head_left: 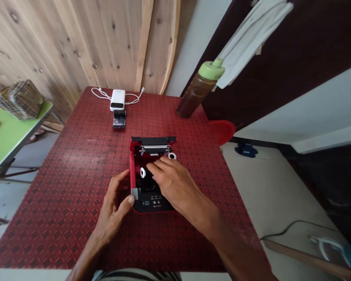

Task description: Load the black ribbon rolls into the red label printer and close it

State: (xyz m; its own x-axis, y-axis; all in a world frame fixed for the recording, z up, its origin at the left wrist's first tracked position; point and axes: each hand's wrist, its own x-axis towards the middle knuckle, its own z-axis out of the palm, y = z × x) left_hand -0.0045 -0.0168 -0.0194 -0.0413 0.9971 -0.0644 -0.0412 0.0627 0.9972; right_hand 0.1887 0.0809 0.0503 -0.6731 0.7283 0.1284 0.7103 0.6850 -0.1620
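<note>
Red-and-black device [152,199] sits on red patterned desk [75,183], near edge side, lid [154,140] up at the far end. White ring piece [141,174] shows inside, second white ring [169,155] by the far-right corner. Left hand [112,207] touches the near-left corner, thumb on top, fingers by the left wall, thumb and fingers apart. Right hand [173,181] reaches over the open cavity, fingers bent together near the first ring; can't tell if they grip anything. Farther back: black roll [119,119] just beside white power bank [117,98] with white cable [133,95]. Green-capped bottle [197,88] stands far right.
</note>
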